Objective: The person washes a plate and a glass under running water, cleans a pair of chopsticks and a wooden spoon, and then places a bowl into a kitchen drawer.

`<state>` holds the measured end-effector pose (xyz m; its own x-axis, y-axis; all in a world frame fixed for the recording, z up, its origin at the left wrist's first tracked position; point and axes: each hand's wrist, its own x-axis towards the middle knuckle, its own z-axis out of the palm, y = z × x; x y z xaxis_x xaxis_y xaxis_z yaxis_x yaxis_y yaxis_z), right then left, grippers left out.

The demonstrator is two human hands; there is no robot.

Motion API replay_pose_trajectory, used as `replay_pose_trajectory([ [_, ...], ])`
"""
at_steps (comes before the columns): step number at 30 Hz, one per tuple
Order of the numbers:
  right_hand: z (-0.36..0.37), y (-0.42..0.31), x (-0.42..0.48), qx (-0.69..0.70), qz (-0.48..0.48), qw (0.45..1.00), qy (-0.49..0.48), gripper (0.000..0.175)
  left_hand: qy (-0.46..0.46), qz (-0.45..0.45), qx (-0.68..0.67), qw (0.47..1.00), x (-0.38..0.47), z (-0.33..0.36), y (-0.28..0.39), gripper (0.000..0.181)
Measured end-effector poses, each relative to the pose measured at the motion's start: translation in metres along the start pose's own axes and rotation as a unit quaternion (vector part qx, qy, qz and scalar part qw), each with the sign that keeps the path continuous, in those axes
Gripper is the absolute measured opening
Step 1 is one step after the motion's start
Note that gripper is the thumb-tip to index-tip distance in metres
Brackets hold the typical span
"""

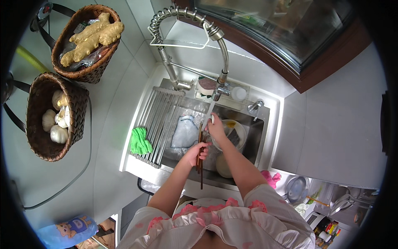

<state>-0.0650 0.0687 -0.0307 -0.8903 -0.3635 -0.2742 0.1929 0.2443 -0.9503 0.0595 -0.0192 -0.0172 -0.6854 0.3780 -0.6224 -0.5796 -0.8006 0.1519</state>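
Note:
My left hand [197, 153] is closed around several brown chopsticks [201, 174] above the sink. At the faucet's water stream, my right hand [215, 128] grips a small white object [213, 119], perhaps a utensil handle; the rest of it is hard to make out. Water runs from the spring-neck faucet [221, 88] between the hands. Below my right hand lies a stained white bowl [242, 130] with a dark piece in it, and a second round dish [224, 166] sits nearer me. A pale cloth [184, 132] lies in the wet left part of the sink.
A roll-up drying rack [160, 124] with a green cloth [141, 141] covers the sink's left side. Behind stand a sponge [206, 85] and a soap dispenser [255, 106]. Woven baskets hold ginger [93, 39] and garlic [59, 134] at left. A pink cloth [271, 179] lies right of the sink.

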Motion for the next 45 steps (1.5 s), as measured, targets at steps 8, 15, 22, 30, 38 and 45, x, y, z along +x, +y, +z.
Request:
replay_pose_trajectory([
  [8, 0.004, -0.013, 0.002, 0.041, 0.053, 0.975, -0.210, 0.016, 0.153, 0.096, 0.127, 0.975, -0.023, 0.002, -0.001, 0.025],
  [15, 0.001, -0.004, -0.010, -0.060, 0.055, 0.980, -0.183, 0.020, 0.125, 0.155, 0.058, 0.978, -0.004, 0.013, 0.000, 0.025],
  [22, 0.001, 0.011, -0.004, -0.251, -0.037, 0.967, 0.018, 0.028, 0.194, 0.221, 0.210, 0.932, 0.021, 0.022, -0.005, 0.021],
  [30, 0.014, -0.021, -0.022, -0.054, 0.014, 0.998, 0.016, 0.038, 0.245, 0.338, 0.043, 0.908, 0.042, 0.033, 0.011, 0.024],
  [38, 0.003, -0.003, -0.016, 0.082, 0.051, 0.995, 0.024, 0.021, 0.211, 0.302, 0.143, 0.919, 0.047, 0.020, 0.029, 0.024],
  [45, -0.007, -0.026, -0.011, 0.095, -0.024, 0.987, 0.127, 0.030, 0.276, 0.320, 0.268, 0.866, 0.052, 0.026, 0.041, 0.031],
])
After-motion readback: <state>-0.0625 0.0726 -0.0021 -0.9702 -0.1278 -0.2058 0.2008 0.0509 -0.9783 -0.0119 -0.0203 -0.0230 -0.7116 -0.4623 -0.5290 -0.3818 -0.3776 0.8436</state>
